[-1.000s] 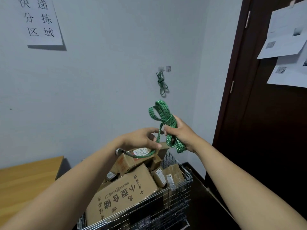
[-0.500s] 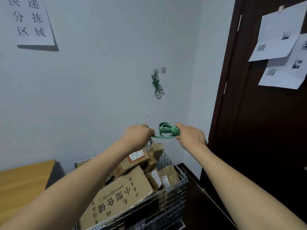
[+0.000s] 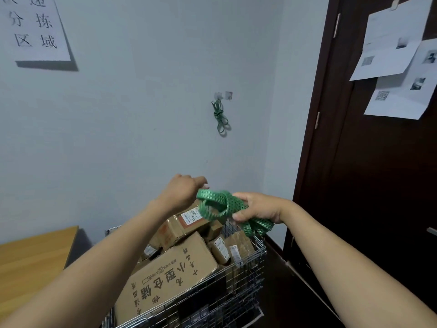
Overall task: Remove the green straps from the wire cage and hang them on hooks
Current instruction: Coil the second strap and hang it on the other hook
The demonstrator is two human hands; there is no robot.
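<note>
A paper sign with large black characters hung high on the far wall at the left. Below it, at the near left edge, a corner of a wooden table showed. Two bare forearms reached forward from the near edge of the scene. The left hand was closed in a loose fist at the left end of a green strap; whether its fingers actually pinched the strap could not be told, because the hand was turned away from the camera. The green strap, dotted with small pale marks, was gathered into a bundle of loops held in the air between the two hands, above the far side of a wire cage. The right hand was clenched around the middle of the bundle, with one loop standing out to its left and another hanging out below its fingers. The wire cage stood below the hands, packed with cardboard boxes; the largest, nearest box had printed characters on top, and smaller boxes with white labels lay behind it. On the far wall above the hands, a second green strap hung coiled from a small hook, with another hook just to its right. At the far right stood a dark brown door with sheets of paper taped to it
</note>
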